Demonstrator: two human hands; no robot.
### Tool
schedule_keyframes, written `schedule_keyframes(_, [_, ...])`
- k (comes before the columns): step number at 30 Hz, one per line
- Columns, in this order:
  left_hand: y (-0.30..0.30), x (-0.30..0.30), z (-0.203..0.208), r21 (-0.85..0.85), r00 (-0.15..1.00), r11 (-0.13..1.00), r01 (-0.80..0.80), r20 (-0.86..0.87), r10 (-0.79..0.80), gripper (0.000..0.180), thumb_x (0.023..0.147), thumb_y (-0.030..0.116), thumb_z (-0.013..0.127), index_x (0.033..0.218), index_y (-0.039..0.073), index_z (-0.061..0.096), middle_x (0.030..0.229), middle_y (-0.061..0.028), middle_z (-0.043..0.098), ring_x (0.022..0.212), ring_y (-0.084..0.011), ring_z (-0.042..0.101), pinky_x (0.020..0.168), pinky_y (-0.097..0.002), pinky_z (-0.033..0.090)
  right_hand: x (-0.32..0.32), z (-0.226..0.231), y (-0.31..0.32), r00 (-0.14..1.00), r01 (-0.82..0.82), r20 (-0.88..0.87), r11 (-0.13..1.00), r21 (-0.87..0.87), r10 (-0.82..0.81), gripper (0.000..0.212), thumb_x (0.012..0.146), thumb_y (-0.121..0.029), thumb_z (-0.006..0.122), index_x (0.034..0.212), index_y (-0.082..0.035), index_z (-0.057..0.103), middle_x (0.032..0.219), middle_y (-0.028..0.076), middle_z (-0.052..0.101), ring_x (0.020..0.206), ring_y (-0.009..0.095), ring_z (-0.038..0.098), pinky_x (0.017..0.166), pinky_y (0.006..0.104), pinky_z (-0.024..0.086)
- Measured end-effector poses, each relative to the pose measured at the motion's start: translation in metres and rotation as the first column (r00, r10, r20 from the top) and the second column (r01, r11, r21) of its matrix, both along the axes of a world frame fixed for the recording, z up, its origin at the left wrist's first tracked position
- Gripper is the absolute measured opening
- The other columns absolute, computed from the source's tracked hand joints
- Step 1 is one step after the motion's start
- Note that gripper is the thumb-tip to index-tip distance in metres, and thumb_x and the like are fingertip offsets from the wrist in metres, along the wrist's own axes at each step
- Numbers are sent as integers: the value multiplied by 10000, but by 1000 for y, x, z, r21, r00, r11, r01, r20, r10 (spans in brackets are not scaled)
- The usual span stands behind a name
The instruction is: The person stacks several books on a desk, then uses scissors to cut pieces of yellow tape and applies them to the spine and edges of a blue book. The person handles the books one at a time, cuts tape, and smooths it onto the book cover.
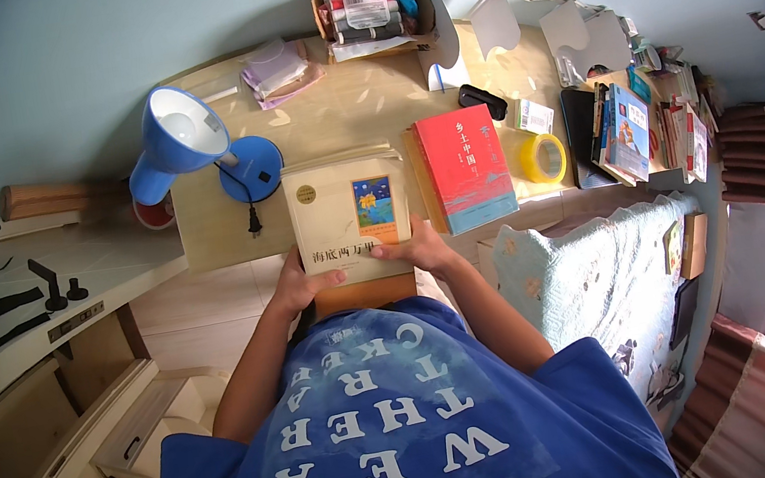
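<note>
A cream-covered book (pixel 329 215) with a small blue and orange picture lies at the desk's near edge, right in front of me. More cream page edges or covers show behind its far side. My left hand (pixel 297 285) grips its lower left corner, thumb on the cover. On the lower right, my right hand (pixel 421 246) holds it the same way, and its thumb also presses the cover. The other fingers of both hands are mostly hidden at the sides and below. Just to the right lies a red and blue book (pixel 463 164) on top of other books.
A blue desk lamp (pixel 178 136) stands on the left of the wooden desk (pixel 351 104). Yellow tape (pixel 543 159) and a black case (pixel 483 101) lie right of the red book. Farther right stand upright books (pixel 621 136). A packed box (pixel 370 16) sits at the back.
</note>
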State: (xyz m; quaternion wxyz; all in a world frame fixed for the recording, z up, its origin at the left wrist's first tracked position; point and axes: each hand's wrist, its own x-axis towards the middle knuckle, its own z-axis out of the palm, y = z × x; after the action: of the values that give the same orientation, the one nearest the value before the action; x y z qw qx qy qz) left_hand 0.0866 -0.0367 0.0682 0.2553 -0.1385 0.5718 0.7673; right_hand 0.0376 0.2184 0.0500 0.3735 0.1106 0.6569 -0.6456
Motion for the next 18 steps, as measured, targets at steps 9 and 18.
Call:
schedule_keyframes(9, [-7, -32, -28, -412, 899, 907, -87, -424, -107, 659, 666, 252, 908, 1238, 104, 615, 1158, -53, 667, 1147, -243, 606, 978, -425, 502, -44, 39, 21, 702, -126, -660, 959, 254, 267, 761, 752, -263, 813, 1379, -35, 448, 1295, 187, 552, 1228, 363, 546, 1020, 412, 450])
schedule_keyframes(18, [7, -52, -3, -488, 712, 844, -221, -672, -203, 1042, 578, 240, 959, 1403, 109, 337, 1313, -109, 491, 1174, -281, 547, 1017, -373, 455, -62, 18, 39, 631, -130, -736, 968, 212, 246, 767, 790, -337, 780, 1399, -35, 424, 1287, 194, 548, 1230, 379, 542, 1024, 415, 444])
